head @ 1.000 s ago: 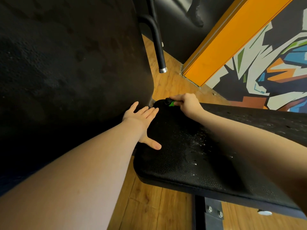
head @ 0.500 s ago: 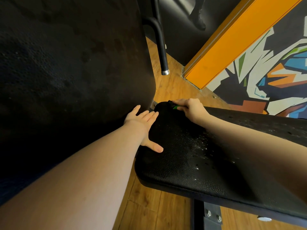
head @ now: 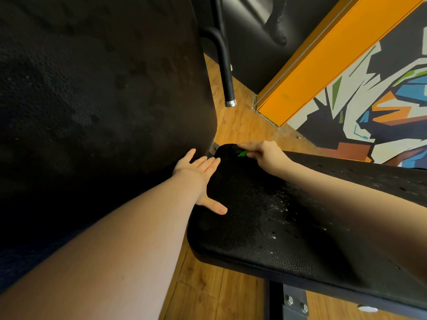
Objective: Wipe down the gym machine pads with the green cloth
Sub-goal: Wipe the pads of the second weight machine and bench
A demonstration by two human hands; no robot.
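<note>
Head view: your right hand (head: 265,154) pinches cloth (head: 242,154) at far corner of seat pad (head: 265,227); left hand (head: 198,174) spread flat beside. Cloth likely soft, light; bunch it firmly.

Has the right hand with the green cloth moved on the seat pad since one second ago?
No, hardly: the right hand holds the green cloth at the same far corner of the seat pad, next to the back pad.
</note>
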